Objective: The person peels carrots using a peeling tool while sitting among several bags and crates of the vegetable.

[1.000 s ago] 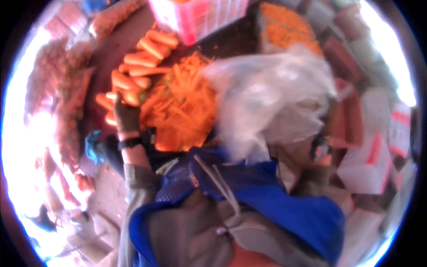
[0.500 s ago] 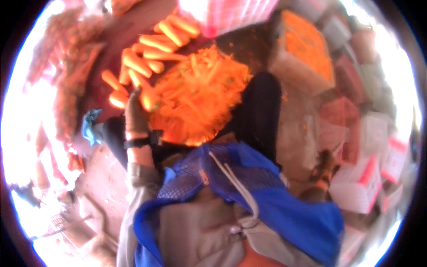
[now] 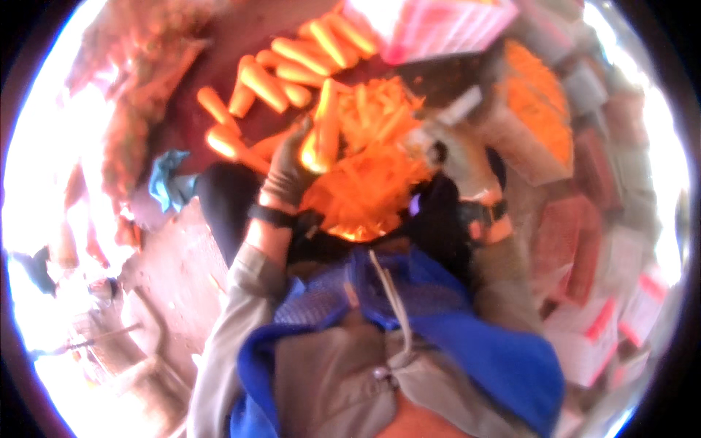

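From the head view, the gloved left hand [image 3: 288,171] is closed around a whole carrot [image 3: 325,128], holding it upright over the heap of carrot shavings [image 3: 369,171]. The right hand [image 3: 456,157] grips a peeler [image 3: 442,124] just right of that carrot; blur hides how its fingers sit. More peeled carrots [image 3: 292,69] lie farther left. A pink crate [image 3: 438,29] at the far edge is cut off, its contents unclear. A box on the right [image 3: 540,109] holds orange shreds.

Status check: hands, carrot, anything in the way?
Left hand gripping upright carrot. Right hand holding a peeler beside it. Peel pile underneath, nothing blocking.
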Demonstrator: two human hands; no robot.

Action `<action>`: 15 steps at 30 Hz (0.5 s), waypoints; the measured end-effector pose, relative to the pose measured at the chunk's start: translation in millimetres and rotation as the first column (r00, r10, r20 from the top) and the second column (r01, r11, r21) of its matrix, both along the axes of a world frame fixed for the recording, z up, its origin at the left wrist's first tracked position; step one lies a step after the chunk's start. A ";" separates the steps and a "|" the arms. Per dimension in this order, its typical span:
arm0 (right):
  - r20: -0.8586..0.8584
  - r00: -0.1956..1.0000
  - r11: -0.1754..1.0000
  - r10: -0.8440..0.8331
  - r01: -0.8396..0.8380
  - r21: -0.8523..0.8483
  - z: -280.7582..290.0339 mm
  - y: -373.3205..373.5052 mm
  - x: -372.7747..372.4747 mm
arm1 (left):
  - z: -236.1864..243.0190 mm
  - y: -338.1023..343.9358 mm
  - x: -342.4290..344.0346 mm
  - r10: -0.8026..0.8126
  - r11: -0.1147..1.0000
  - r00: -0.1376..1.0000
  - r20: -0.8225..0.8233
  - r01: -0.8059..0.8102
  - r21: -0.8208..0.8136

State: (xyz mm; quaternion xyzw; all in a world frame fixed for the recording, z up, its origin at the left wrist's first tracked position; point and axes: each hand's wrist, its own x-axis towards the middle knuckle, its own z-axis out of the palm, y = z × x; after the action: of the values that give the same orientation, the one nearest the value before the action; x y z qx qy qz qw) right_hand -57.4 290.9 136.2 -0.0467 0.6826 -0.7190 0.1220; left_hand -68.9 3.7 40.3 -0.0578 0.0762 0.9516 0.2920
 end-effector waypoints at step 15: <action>-0.007 0.981 0.959 0.191 -0.186 0.214 -123.8 -68.5 -98.8 | -36.3 17.5 5.9 -0.045 0.963 0.999 -0.007 0.041 -0.267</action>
State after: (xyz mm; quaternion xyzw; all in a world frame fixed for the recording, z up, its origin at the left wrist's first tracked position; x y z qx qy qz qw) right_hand -156.3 222.4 12.4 -0.1083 0.7495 -0.6264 0.1846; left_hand -63.0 21.2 4.0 -0.0886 0.2069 0.9265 0.3017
